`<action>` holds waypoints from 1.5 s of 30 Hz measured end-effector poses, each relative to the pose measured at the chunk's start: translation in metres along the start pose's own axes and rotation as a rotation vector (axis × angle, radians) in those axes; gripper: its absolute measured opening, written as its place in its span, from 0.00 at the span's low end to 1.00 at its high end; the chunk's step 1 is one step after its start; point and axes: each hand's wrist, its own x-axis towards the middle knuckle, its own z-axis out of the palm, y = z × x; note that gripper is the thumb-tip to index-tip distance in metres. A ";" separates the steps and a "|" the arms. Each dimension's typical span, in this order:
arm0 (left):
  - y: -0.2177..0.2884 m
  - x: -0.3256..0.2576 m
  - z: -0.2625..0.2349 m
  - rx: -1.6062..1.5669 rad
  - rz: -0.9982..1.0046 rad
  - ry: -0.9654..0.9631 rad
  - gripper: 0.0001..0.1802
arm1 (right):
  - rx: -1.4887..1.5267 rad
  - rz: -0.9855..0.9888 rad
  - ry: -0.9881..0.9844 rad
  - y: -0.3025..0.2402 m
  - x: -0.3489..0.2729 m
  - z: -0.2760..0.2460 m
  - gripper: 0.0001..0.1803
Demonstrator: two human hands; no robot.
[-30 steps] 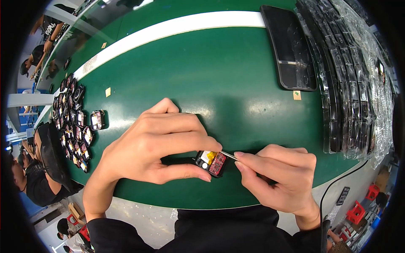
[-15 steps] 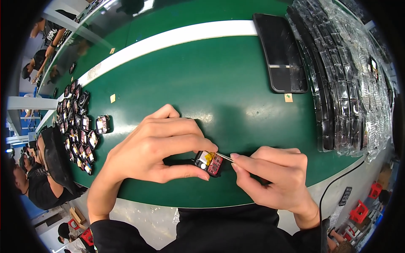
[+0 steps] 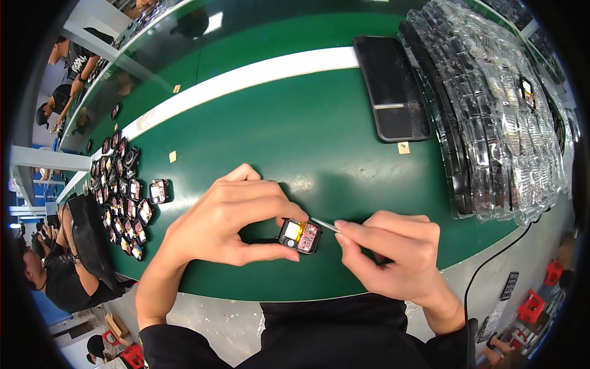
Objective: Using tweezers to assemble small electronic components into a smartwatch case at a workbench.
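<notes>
Between the thumb and forefinger of my left hand [image 3: 230,215] is a small square black device case [image 3: 300,235], its open side up. Inside it show a red circuit board, a white part, yellow tape and a round pale spot. My right hand [image 3: 396,252] pinches a thin metal tool, likely tweezers [image 3: 324,224]. The tool's tip lies close to the upper right corner of the case, near my left forefinger; whether it touches is too small to tell.
Several similar open cases [image 3: 120,197] lie in a cluster at the left, one case [image 3: 159,191] apart. A black phone [image 3: 393,92] lies at the back right beside stacked clear plastic trays [image 3: 485,123]. Small tape squares [image 3: 173,157] stick to the green table [image 3: 258,135]. Another person [image 3: 67,264] sits at the left.
The tool's tip has drawn back from the inside of the case to its upper right edge. The case is turned slightly and its yellow tape looks flatter. The whole view has shifted slightly.
</notes>
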 end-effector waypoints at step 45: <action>-0.152 -0.008 -0.127 0.834 -0.483 0.447 0.24 | 0.142 0.084 0.155 -0.019 -0.020 -0.017 0.08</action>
